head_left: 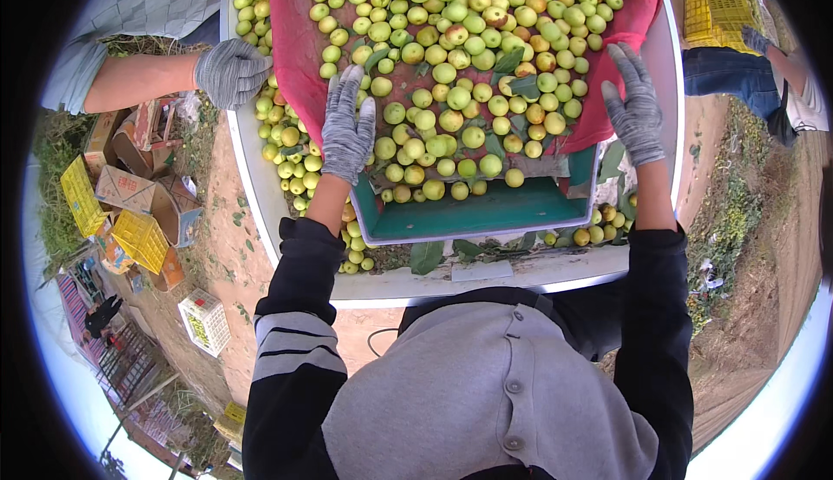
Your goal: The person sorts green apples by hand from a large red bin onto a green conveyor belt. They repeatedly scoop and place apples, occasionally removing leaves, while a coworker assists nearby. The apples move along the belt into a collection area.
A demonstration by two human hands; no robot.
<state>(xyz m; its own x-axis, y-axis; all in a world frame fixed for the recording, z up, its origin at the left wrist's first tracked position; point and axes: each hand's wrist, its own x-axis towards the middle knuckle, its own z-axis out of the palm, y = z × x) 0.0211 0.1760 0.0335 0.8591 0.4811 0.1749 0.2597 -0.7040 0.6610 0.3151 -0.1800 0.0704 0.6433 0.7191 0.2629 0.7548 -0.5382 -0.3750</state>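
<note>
Many small round green-yellow fruits (449, 120), some with reddish-brown patches, lie loose with green leaves (508, 60) on a red cloth (296, 63). The cloth slopes toward a green-lined box (473, 211) with a pale rim, in front of me. My left hand (349, 128), in a grey knit glove, is over the left part of the cloth beside the fruits, fingers stretched and holding nothing. On the far side of the box, my right hand (636, 107) in a matching glove rests at the cloth's right edge, thumb and fingers apart. Whether its palm touches the cloth is hidden.
A white-rimmed bin (252, 180) surrounds the cloth, with more fruits along its left side. A co-worker's gloved hand (232, 74) reaches in at the left; another person (737, 76) is at the right. Yellow crates (141, 239), cardboard boxes (130, 189) and a white crate (205, 322) stand on the ground.
</note>
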